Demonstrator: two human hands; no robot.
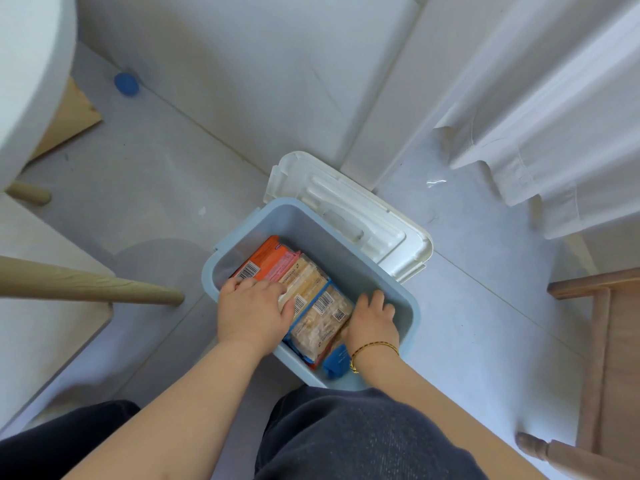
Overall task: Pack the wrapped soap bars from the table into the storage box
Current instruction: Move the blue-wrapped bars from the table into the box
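Seen from above, a person is wearing dark, faintly speckled trousers (363, 434) and a thin braided bracelet (375, 348) (gold and dark strands, one small knot dangling) at the wrist of the right hand (372, 323); both forearms (194, 403) are showing uncovered.

white curtain (554, 116), wooden chair (609, 341), small blue object (126, 84)
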